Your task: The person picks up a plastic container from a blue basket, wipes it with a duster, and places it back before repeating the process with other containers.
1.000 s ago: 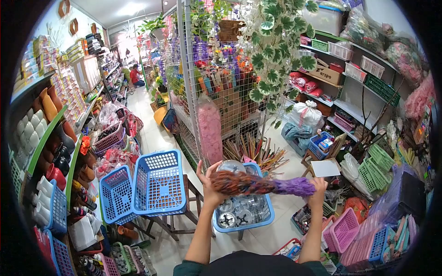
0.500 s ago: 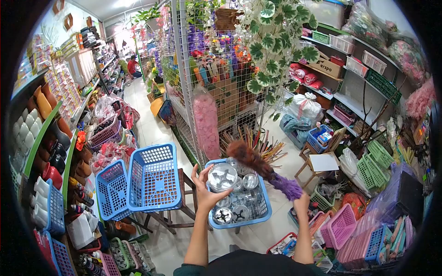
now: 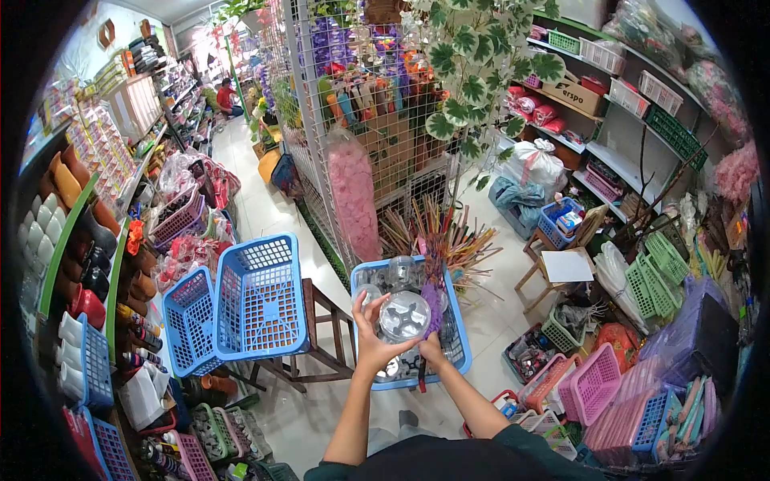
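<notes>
My left hand (image 3: pixel 374 343) grips a round clear glass container (image 3: pixel 403 316) with a dark pattern showing through its base. Right beside it, my right hand (image 3: pixel 431 349) is closed around the lower end of a duster with a fluffy purple part (image 3: pixel 433 303). The duster stands roughly upright in view, alongside the container. Both hands are over a blue basket (image 3: pixel 459 351) that holds several more clear glass containers (image 3: pixel 401 271). My hands and the duster hide part of the basket's contents.
Two blue baskets (image 3: pixel 301 321) sit to the left on a wooden stool (image 3: pixel 327 333). Behind the glassware is a bundle of thin sticks (image 3: pixel 473 244) by a wire mesh rack (image 3: pixel 309 144). Crowded shelves line both sides; a person (image 3: pixel 228 98) is far down the aisle.
My right hand has swung the duster from the right, in to the container. My left hand still holds the container and has shifted slightly right and down.
</notes>
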Action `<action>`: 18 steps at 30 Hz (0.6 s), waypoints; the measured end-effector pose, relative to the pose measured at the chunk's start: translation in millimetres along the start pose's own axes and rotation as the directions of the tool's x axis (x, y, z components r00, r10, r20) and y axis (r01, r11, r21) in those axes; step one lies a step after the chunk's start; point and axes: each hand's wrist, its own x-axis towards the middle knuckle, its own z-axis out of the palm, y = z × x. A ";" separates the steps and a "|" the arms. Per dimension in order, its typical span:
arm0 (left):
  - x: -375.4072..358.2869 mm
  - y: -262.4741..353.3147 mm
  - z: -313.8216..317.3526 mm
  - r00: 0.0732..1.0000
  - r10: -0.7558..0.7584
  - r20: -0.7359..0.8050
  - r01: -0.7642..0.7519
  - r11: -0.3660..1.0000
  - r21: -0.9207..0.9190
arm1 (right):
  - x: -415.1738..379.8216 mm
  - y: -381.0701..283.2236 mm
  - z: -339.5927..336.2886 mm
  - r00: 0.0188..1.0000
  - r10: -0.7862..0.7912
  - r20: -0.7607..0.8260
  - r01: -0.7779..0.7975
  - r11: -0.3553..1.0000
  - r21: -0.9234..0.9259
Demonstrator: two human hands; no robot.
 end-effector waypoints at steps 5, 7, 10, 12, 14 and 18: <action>-2.8 -1.9 -2.0 1.000 0.006 0.005 -0.006 1.000 0.003 | 1.6 4.9 -15.0 0.999 0.011 0.032 -0.003 0.973 -0.232; -1.9 1.3 -4.1 1.000 0.003 0.014 -0.003 1.000 0.008 | 12.5 18.5 -25.1 0.998 -0.007 -0.066 -0.017 0.939 -0.345; -0.2 10.9 -9.1 1.000 0.017 0.016 -0.018 0.999 0.033 | -3.7 -43.1 -3.4 0.950 -0.026 -0.312 -0.186 0.754 -0.630; 1.7 18.6 -14.2 0.997 0.072 -0.009 -0.071 0.996 0.046 | -0.8 -70.8 6.7 0.948 -0.209 -0.241 -0.023 0.708 -0.706; 2.5 24.3 -20.5 0.992 0.122 -0.039 -0.120 0.991 0.063 | -6.2 -106.7 28.6 0.909 -0.388 -0.153 0.168 0.677 -0.717; -0.1 42.6 -42.0 0.976 0.171 -0.135 -0.170 0.985 0.017 | -54.0 -209.3 92.2 0.868 -0.491 0.077 0.497 0.854 -0.155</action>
